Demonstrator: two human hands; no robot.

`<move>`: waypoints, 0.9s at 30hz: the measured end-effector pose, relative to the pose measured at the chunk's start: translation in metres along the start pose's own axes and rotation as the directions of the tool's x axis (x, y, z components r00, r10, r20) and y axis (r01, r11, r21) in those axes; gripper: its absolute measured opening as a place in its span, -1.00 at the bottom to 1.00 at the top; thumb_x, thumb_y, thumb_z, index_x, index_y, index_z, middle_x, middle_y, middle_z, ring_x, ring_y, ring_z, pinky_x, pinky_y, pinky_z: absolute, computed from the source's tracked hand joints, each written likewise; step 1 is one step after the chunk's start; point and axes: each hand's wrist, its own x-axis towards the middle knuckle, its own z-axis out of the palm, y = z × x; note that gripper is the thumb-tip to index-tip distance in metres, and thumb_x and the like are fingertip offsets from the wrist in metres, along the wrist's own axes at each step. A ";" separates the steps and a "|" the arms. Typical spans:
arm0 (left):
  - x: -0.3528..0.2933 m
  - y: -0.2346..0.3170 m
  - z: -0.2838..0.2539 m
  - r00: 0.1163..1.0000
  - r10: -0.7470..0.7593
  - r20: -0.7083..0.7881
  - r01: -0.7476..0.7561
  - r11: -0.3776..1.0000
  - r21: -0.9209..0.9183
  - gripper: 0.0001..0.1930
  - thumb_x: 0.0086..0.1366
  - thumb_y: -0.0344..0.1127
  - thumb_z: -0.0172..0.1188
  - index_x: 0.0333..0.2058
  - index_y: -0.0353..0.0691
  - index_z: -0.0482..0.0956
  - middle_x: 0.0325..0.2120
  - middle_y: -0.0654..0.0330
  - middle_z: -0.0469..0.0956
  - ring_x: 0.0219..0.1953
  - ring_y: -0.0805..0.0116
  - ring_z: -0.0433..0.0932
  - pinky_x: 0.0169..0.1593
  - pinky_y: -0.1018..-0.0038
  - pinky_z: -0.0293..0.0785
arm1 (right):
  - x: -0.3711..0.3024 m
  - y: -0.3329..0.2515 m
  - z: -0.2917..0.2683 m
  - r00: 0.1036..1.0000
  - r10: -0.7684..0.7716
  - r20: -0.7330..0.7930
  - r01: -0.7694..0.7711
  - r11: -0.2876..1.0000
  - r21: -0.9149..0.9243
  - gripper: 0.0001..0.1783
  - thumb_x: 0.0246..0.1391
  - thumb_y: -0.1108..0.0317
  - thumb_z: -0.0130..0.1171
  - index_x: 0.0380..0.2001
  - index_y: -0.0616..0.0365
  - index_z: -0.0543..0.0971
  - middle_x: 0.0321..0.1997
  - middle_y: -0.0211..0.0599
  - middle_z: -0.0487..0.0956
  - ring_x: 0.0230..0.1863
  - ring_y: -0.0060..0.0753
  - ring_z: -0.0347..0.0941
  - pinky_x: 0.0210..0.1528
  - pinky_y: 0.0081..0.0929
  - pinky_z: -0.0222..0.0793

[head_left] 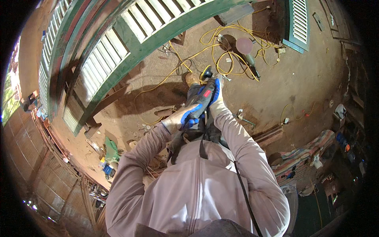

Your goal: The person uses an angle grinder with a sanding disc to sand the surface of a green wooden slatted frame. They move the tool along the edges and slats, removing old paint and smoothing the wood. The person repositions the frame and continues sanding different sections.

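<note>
While both gloved hands close around the power tool (202, 98) at the centre of the frame, the work looks to be at the stage of getting the tool gripped and aimed, not yet pressed to any surface. The left hand (182, 119), in a glove with blue fingers, wraps the rear grip of the tool low and centre; the right hand (216, 94) clasps the body further forward, fingers curled tight round it. Both grips are full and closed on the tool.

The tool is dark with a red patch on its side, and its long axis runs from lower left to upper right of centre, the working end with its small black triangular head (206, 72) pointing up the frame toward the yellow cable (221, 51) coiled on the dirt floor (300, 79). It is held in the air above the person's shoe (192, 78), apart from the green louvred shutter (130, 43) in the upper left.

The next move, as I judge it, calls for steadying the head flat against whatever is to be worked, keeping the trailing cord clear of both forearms.
</note>
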 end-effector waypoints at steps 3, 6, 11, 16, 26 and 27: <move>-0.008 -0.010 -0.045 0.988 -0.148 -0.050 0.124 0.938 -0.322 -0.49 0.45 0.09 0.15 0.23 -0.04 0.41 -0.22 0.07 0.66 -0.65 0.48 0.53 -0.72 0.68 0.38 | 0.042 0.043 -0.024 0.994 0.066 -0.088 -0.067 0.998 -0.010 -0.46 0.09 -0.22 0.35 -0.10 -0.07 0.54 -0.18 -0.18 0.61 -0.20 -0.06 0.59 -0.13 -0.01 0.55; -0.008 -0.035 -0.100 0.930 -0.352 -0.108 0.198 0.727 -0.658 -0.56 0.44 0.06 0.17 0.13 -0.06 0.50 -0.28 0.05 0.66 -0.73 0.48 0.48 -0.75 0.68 0.35 | 0.027 0.058 -0.026 0.919 0.064 -0.389 -0.213 0.911 -0.354 -0.44 0.10 -0.10 0.41 0.04 -0.13 0.46 -0.26 -0.15 0.64 -0.40 -0.06 0.64 -0.42 0.00 0.60; 0.062 -0.053 -0.222 0.805 -0.348 -0.481 -0.049 0.768 -0.638 -0.65 0.38 0.05 0.22 -0.09 -0.08 0.56 -0.45 0.10 0.60 -0.73 0.47 0.42 -0.72 0.62 0.34 | 0.057 0.036 -0.123 0.902 -0.114 -0.416 -0.141 0.834 -0.533 -0.60 0.20 -0.02 0.32 -0.09 -0.02 0.49 -0.31 -0.22 0.58 -0.48 -0.06 0.59 -0.54 -0.07 0.49; 0.147 -0.065 -0.358 0.609 -0.057 -0.791 -0.262 0.927 -0.269 -0.68 0.35 0.03 0.19 -0.17 -0.10 0.56 -0.52 0.21 0.50 -0.70 0.50 0.37 -0.67 0.59 0.30 | 0.108 -0.081 -0.231 0.625 -0.662 -0.414 -0.359 0.227 -0.905 -0.31 -0.05 -0.16 0.48 0.03 0.06 0.57 -0.12 -0.13 0.67 -0.17 -0.09 0.65 -0.12 -0.15 0.58; 0.268 -0.036 -0.600 0.783 0.077 -0.617 -0.584 0.432 -0.688 -0.73 0.35 0.06 0.18 -0.19 0.03 0.60 -0.54 0.35 0.46 -0.57 0.48 0.43 -0.45 0.50 0.47 | 0.199 -0.350 -0.354 0.447 -0.887 -0.115 -0.483 -0.131 -0.866 -0.18 0.06 -0.19 0.33 0.19 0.22 0.44 0.20 0.30 0.50 0.23 0.23 0.46 0.24 -0.03 0.40; 0.291 -0.037 -0.610 0.676 0.156 -0.720 -0.716 0.371 -0.591 -0.72 0.36 0.08 0.16 -0.20 0.06 0.60 -0.51 0.30 0.51 -0.54 0.44 0.49 -0.43 0.47 0.51 | 0.208 -0.369 -0.359 0.437 -0.887 -0.149 -0.569 -0.144 -0.810 -0.20 0.08 -0.19 0.29 0.19 0.19 0.44 0.22 0.25 0.50 0.23 0.21 0.46 0.26 -0.03 0.39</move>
